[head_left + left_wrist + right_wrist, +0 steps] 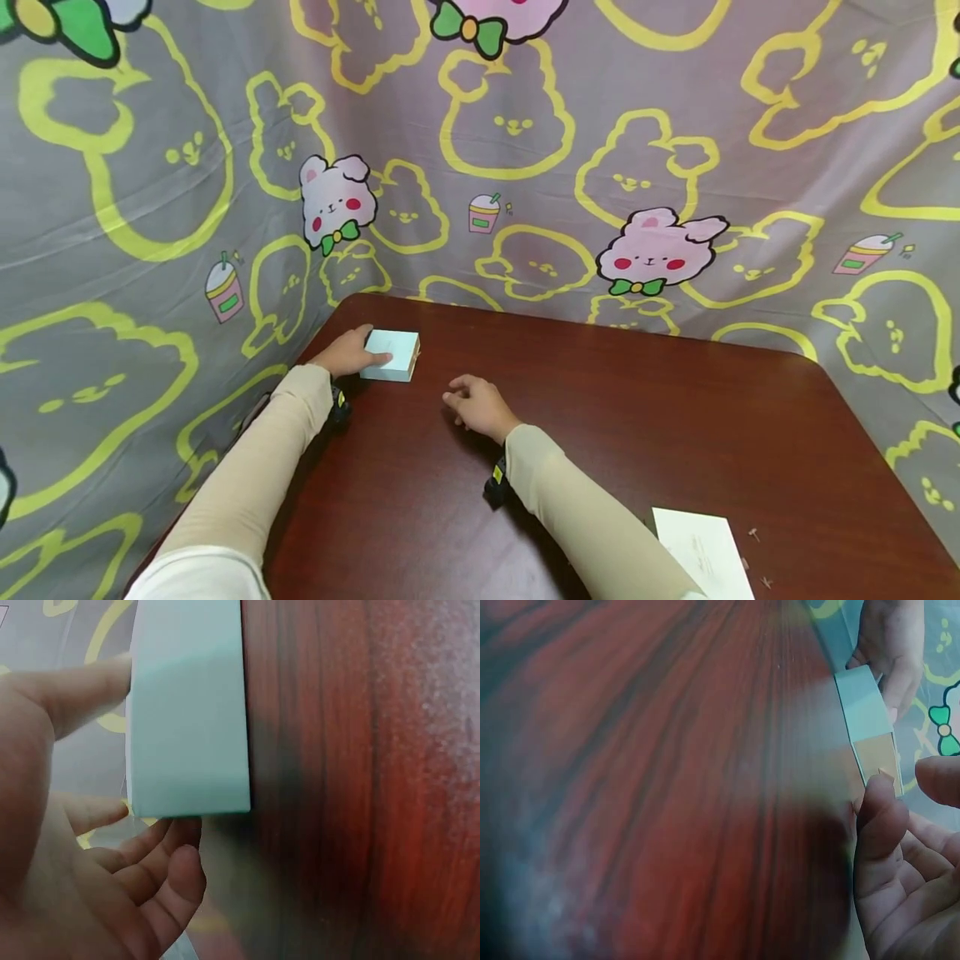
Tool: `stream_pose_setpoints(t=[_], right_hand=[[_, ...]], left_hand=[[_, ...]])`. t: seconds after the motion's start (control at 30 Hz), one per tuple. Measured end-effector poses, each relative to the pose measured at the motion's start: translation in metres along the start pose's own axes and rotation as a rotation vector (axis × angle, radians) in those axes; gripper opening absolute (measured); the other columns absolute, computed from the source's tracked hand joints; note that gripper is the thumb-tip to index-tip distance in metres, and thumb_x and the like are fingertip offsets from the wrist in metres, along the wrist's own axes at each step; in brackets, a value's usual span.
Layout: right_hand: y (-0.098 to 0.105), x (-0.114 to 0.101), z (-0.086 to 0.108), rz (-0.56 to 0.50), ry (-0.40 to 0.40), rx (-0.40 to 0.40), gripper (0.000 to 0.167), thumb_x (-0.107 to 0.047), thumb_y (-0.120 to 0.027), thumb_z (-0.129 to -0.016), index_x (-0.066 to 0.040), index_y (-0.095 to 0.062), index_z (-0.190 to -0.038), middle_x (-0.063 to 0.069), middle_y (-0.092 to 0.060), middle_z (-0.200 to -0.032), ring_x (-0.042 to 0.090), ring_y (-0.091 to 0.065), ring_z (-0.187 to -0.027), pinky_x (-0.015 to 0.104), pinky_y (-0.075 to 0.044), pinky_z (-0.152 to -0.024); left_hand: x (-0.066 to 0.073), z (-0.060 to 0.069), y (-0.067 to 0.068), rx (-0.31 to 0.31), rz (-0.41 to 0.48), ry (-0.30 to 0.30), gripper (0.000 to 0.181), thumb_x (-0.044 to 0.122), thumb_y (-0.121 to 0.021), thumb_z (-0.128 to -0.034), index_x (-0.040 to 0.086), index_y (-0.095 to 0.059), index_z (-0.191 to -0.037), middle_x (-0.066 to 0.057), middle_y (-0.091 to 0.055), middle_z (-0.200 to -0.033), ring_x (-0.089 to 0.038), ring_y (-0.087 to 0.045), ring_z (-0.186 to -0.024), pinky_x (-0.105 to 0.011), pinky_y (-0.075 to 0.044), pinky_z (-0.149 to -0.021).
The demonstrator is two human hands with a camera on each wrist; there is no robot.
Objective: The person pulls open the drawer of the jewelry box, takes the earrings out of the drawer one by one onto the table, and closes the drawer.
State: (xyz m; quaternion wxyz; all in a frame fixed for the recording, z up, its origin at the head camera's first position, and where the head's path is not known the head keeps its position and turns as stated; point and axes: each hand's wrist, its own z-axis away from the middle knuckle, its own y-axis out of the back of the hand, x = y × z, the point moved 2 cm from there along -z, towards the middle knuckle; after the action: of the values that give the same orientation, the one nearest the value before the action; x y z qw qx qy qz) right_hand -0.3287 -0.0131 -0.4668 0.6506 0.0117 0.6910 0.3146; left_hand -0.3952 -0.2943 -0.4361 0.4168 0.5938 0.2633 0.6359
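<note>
A pale blue box [395, 343] lies flat on the far left part of the table. My left hand [347, 353] holds its left end, thumb on the top face and the other fingers around the left side. The left wrist view shows the box [189, 720] close up, with the thumb against its upper edge and several fingers curled past its end. In the right wrist view, the box's near end [876, 756] is tan with a small tab. My right hand [482, 408] hovers to the right of the box, apart from it, fingers loosely bent and holding nothing.
A brown wooden table [600, 417] spreads under both hands. A white sheet or card [705, 554] lies near its front right, partly behind the right forearm, with small clear-looking bits [753, 533] beside it. Patterned cloth [517, 208] hangs along the table's left and back edges.
</note>
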Motion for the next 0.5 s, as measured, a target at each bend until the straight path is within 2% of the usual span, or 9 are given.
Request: stream_pose_setpoints(t=[0.13,0.27,0.5], right_hand=[[-0.002,0.000,-0.002,-0.011,0.001,-0.008,0.038,-0.028,-0.059,-0.099,-0.002,-0.057,-0.128,0.001,-0.066,-0.091,0.020,-0.061,-0.062,0.034,-0.051,-0.052],[-0.001,-0.003,-0.002,-0.017,-0.006,0.002,0.039,-0.029,-0.057,-0.100,-0.003,-0.057,-0.130,0.000,-0.067,-0.092,0.021,-0.061,-0.062,0.034,-0.050,-0.052],[-0.004,-0.004,-0.005,-0.027,-0.002,0.030,0.037,-0.026,-0.057,-0.100,0.000,-0.058,-0.127,0.002,-0.068,-0.088,0.019,-0.060,-0.059,0.032,-0.050,-0.050]], left_hand=[[0.003,0.001,-0.003,-0.042,0.009,0.000,0.101,0.050,-0.067,-0.0878,-0.004,-0.011,-0.153,-0.029,-0.020,-0.153,-0.046,-0.022,-0.139,-0.059,-0.027,-0.106],[0.008,0.001,-0.006,-0.059,0.010,-0.024,0.106,0.053,-0.070,-0.0847,-0.004,-0.012,-0.153,-0.028,-0.023,-0.153,-0.044,-0.026,-0.138,-0.057,-0.028,-0.106],[0.017,0.006,-0.011,-0.114,0.020,-0.030,0.105,0.053,-0.073,-0.0808,-0.004,-0.020,-0.152,-0.024,-0.028,-0.152,-0.039,-0.030,-0.137,-0.055,-0.030,-0.106]])
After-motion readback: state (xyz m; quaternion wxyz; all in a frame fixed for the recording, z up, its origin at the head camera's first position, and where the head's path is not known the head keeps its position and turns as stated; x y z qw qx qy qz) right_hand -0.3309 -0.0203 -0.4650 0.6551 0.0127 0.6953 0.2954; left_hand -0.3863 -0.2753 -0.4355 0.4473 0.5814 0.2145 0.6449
